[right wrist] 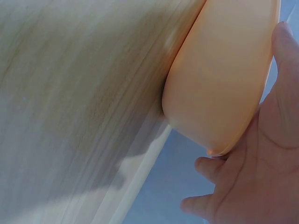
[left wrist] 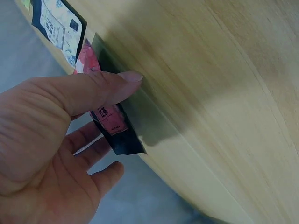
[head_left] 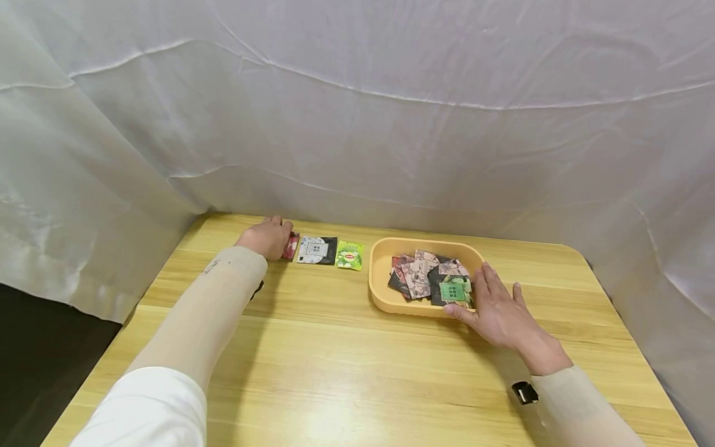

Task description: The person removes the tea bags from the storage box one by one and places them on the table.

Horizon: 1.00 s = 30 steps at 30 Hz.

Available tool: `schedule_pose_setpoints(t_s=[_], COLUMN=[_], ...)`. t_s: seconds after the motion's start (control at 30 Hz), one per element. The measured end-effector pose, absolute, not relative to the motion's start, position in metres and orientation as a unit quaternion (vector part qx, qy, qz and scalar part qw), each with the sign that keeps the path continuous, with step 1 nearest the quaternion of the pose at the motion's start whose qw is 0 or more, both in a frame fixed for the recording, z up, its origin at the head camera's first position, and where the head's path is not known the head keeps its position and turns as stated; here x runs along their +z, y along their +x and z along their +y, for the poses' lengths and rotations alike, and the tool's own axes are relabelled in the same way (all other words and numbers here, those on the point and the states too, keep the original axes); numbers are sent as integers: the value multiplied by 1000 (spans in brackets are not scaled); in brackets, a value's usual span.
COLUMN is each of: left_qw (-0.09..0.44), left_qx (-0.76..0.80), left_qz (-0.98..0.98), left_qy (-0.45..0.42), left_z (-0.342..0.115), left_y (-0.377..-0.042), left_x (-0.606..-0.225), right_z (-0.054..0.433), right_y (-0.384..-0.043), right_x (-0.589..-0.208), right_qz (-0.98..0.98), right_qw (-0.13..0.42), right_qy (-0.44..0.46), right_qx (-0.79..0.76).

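Observation:
My left hand (head_left: 267, 238) is at the left end of a row of tea bag sachets. In the left wrist view it pinches a pink and black tea bag sachet (left wrist: 112, 122), thumb across the front and fingers behind. Beside it lie a white and black sachet (head_left: 316, 250) and a bright green one (head_left: 349, 255). My right hand (head_left: 503, 313) rests with extended fingers on the right end of a yellow-orange plastic basket (head_left: 385, 304), thumb at the front rim. Inside the basket lie several loose sachets, with a black one with a green label (head_left: 455, 290) on top.
The wooden table (head_left: 313, 360) has a pale hanging cloth (head_left: 357, 155) behind it and at both sides. The row of sachets and the basket stand near the table's back edge.

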<state>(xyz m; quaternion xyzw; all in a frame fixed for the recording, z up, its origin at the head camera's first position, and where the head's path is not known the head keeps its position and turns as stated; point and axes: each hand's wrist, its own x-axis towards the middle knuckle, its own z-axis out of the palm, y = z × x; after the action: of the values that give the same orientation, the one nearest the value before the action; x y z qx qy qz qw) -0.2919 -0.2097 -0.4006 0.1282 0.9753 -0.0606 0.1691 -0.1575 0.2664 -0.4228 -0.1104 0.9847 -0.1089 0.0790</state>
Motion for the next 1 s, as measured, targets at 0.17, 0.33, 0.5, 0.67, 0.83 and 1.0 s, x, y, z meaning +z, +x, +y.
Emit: schedule_pose_setpoints(t_s=[0.17, 0.33, 0.5, 0.67, 0.83, 1.0], left_qw=[174, 183, 191, 184, 174, 177], left_qx=[-64, -54, -37, -20, -5, 12], left_qz=[974, 973, 973, 974, 977, 977], left_qy=[133, 127, 124, 127, 126, 121], left_z=[-210, -208, -207, -208, -211, -214], left_y=[-292, -287, -285, -286, -293, -299], left_x=[-401, -395, -392, -390, -392, -392], right_z=[266, 266, 266, 265, 265, 262], right_y=[-158, -158, -158, -159, -161, -164], right_x=[-423, -424, -424, -423, -422, -423], right_qz=[985, 986, 986, 986, 985, 985], right_qw=[81, 81, 83, 85, 92, 90], right_qy=[-109, -105, -103, -103, -103, -103], right_qx=[-104, -101, -100, -103, -107, -105])
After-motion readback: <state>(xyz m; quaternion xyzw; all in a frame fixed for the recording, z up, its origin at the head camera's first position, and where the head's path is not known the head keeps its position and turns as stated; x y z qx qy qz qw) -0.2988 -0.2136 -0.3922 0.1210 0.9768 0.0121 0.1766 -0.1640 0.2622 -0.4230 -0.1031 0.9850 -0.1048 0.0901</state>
